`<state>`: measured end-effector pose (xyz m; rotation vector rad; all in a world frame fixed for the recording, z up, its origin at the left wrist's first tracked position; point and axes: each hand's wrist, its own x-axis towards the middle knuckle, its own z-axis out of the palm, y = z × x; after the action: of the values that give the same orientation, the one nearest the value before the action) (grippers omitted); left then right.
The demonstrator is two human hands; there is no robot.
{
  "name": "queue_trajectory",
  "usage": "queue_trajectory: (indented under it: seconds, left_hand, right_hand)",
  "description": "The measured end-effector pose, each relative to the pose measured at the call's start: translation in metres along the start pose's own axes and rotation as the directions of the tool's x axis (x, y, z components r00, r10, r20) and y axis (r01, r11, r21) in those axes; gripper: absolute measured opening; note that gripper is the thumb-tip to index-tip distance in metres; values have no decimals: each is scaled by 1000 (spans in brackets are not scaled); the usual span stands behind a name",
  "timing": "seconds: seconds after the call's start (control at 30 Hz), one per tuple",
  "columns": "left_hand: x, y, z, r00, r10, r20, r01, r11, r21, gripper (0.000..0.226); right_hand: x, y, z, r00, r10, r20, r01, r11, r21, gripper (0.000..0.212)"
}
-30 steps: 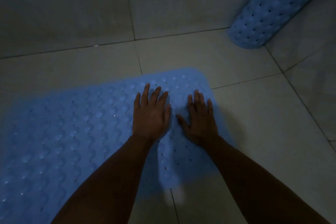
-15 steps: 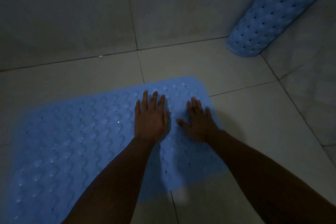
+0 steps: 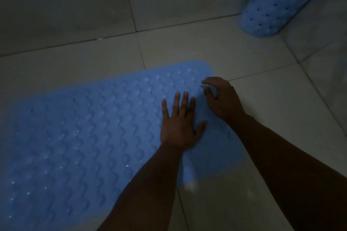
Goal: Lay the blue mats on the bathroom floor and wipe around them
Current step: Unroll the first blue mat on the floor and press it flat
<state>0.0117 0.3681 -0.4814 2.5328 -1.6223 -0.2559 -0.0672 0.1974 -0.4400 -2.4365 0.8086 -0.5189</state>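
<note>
We see a blue bath mat (image 3: 93, 137) lying flat on the pale tiled bathroom floor (image 3: 262, 118), reaching from the lower left of the view up to a rounded corner near the middle. Its surface is bumpy, covered in rows of raised bubbles and small drain holes, and it looks soft and rubbery. The light is dim.

A moment ago both hands lay flat, side by side, on this end of the mat. Now the left hand (image 3: 180, 127) still presses down, palm flat and fingers straight and spread, holding nothing. The right hand (image 3: 223, 99) has slid out to the mat's right edge near the corner and its fingers have curled, thumb and forefinger apart. We cannot tell whether it pinches the edge or only hovers over it. We judge that pressing this mat flat is nearly done, and the right hand is adjusting or checking its border.

A second blue mat (image 3: 281, 2), still rolled into a tube, leans in the upper right corner against the tiled wall (image 3: 75, 5), well apart from the hands. It remains to be laid, and no wiping cloth is in view.
</note>
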Motion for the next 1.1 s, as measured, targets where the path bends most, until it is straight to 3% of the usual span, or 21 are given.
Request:
queue_trajectory:
  seconds: [0.13,0.27,0.33,0.4,0.47,0.5,0.57,0.67,0.73,0.8,0.93,1.1]
  left_hand:
    - [4,-1,-5,997,-8,81,11,999,-38,82]
    - [5,-2,-12,982,-3,191,22,995,-98,82]
    - [19,-8,-33,957,23,290,20,989,-146,78]
    - [32,-23,-69,931,-41,363,138,959,-247,65]
    - [26,-46,-96,936,-209,284,302,891,-338,53]
    - [16,-59,-102,942,-263,209,320,891,-322,51]
    - [-14,-81,-103,948,-283,144,310,924,-222,54]
    - [-49,-106,-84,941,-322,102,333,934,-126,60]
    - [-59,-118,-73,943,-332,8,331,937,-109,61]
    - [-65,-126,-63,950,-299,-86,291,952,-89,62]
    - [-71,-134,-49,961,-255,-107,256,967,-9,66]
    - [-70,-143,-37,945,-280,-173,284,959,0,56]
  right_hand:
    - [-11,1,12,1000,16,-24,-17,999,-50,33]
    - [-15,0,6,989,113,99,-97,983,-158,52]
    - [-5,-18,-6,950,253,181,-213,953,-217,41]
    - [5,-45,-12,886,377,269,-292,906,-306,25]
    - [10,-73,-9,865,387,318,-256,888,-382,27]
    - [9,-86,-2,860,380,342,-241,891,-384,31]
    - [-2,-106,25,838,353,416,-195,906,-375,42]
    - [-37,-129,74,846,199,495,19,916,-400,74]
    - [-57,-133,97,875,131,465,98,895,-436,89]
    - [-67,-129,110,921,116,372,83,874,-479,92]
    - [-69,-124,120,939,96,329,83,867,-491,95]
    - [-71,-121,120,953,85,290,69,874,-482,93]
